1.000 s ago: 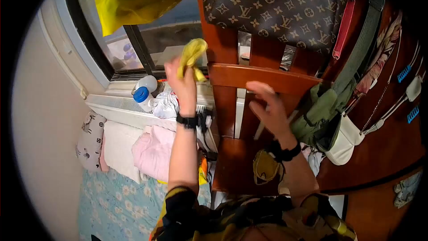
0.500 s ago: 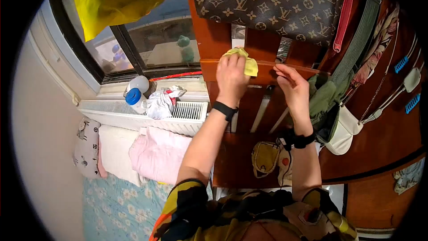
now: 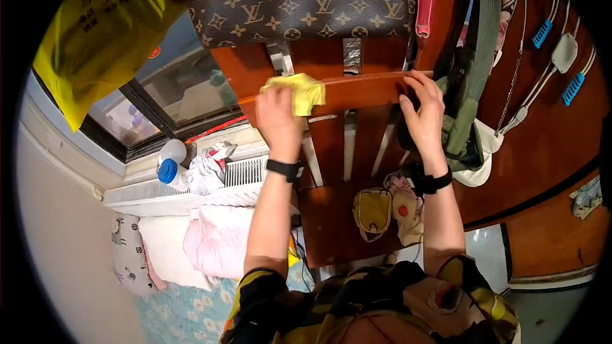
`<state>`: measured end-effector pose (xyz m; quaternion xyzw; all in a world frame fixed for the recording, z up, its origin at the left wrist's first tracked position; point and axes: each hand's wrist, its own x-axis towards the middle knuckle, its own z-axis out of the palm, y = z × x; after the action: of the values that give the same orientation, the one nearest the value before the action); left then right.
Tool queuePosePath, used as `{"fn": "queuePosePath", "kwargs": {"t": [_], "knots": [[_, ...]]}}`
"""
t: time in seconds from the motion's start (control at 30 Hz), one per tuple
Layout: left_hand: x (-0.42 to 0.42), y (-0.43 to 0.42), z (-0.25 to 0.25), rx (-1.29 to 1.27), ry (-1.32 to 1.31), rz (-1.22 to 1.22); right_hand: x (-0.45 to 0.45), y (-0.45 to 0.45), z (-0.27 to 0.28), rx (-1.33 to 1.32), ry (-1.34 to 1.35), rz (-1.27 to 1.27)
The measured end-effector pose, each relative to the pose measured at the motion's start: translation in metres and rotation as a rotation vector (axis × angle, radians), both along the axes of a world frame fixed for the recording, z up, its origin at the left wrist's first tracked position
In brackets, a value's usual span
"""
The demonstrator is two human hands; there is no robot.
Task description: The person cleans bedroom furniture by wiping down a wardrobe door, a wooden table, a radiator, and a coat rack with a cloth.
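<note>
A yellow cloth (image 3: 308,94) is bunched under the fingers of my left hand (image 3: 278,121), which presses it against the reddish-brown wooden rail (image 3: 363,92) near the rail's left end. Towards the right end, the fingertips of my right hand (image 3: 426,111) rest at the rail's upper edge, thumb apart and nothing seen in the grasp. Vertical wooden slats (image 3: 326,146) run below the rail. Just above it hangs a brown monogrammed bag (image 3: 299,3).
Beside my right hand hang a green strap (image 3: 475,57) and a white bag (image 3: 475,177). A small yellow bag (image 3: 373,213) lies on the wooden surface below. Left are a yellow plastic bag (image 3: 105,38), a blue-lidded bottle (image 3: 169,172) and a radiator (image 3: 245,175).
The view has shifted, so the bag and rail sit further left. My left hand with the cloth is slightly nearer the rail's left end; my right hand has moved right along it, fingers wider.
</note>
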<state>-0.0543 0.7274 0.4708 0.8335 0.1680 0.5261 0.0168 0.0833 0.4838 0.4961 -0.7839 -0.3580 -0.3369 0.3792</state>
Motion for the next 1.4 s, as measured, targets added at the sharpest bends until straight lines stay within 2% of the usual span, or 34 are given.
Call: {"fn": "queuePosePath", "kwargs": {"t": [0.07, 0.17, 0.23, 0.3, 0.37, 0.47, 0.5, 0.57, 0.6, 0.7, 0.77, 0.87, 1.03, 1.1, 1.17, 1.4], "knots": [[0.024, -0.032, 0.002, -0.013, 0.025, -0.059, 0.007, 0.005, -0.001, 0.242, 0.279, 0.273], [0.063, -0.061, -0.005, 0.032, 0.025, -0.096, 0.012, -0.002, 0.007, 0.372, 0.417, 0.384], [0.070, -0.071, -0.001, 0.049, 0.016, -0.091, 0.021, -0.014, 0.006, 0.373, 0.348, 0.336], [0.062, -0.069, 0.006, 0.036, 0.087, -0.113, 0.030, -0.028, 0.006, 0.452, 0.447, 0.377], [0.056, -0.060, 0.002, 0.063, 0.043, -0.088, 0.033, -0.044, 0.007, 0.488, 0.507, 0.371], [0.032, -0.040, 0.000, -0.028, 0.016, 0.095, 0.036, -0.063, 0.005, -0.001, 0.032, 0.199], [0.028, -0.036, 0.002, -0.065, 0.023, 0.112, 0.032, -0.068, 0.005, -0.159, 0.002, 0.102], [0.034, -0.044, 0.002, -0.037, 0.003, 0.157, 0.026, -0.077, 0.000, -0.337, 0.009, -0.043], [0.038, -0.051, 0.003, -0.054, 0.038, 0.168, 0.031, -0.081, -0.005, -0.388, -0.076, -0.115], [0.067, -0.089, 0.001, -0.006, 0.069, -0.017, 0.036, -0.094, -0.004, -0.380, -0.030, -0.165], [0.089, -0.115, 0.003, 0.017, 0.080, -0.123, 0.036, -0.108, -0.001, -0.287, -0.109, -0.139], [0.122, -0.138, 0.005, 0.029, 0.055, -0.131, 0.034, -0.133, 0.008, -0.212, -0.078, -0.082], [0.164, -0.175, 0.010, 0.113, 0.066, -0.232, 0.031, -0.147, 0.006, -0.239, -0.099, -0.076], [0.177, -0.190, 0.014, 0.122, 0.075, -0.198, 0.035, -0.143, 0.005, -0.298, -0.174, -0.127], [0.193, -0.195, 0.004, 0.128, 0.103, -0.288, 0.031, -0.140, 0.004, -0.327, -0.148, -0.108], [0.165, -0.175, 0.013, 0.089, 0.069, -0.260, 0.042, -0.143, 0.006, -0.289, -0.047, 0.057]]}}
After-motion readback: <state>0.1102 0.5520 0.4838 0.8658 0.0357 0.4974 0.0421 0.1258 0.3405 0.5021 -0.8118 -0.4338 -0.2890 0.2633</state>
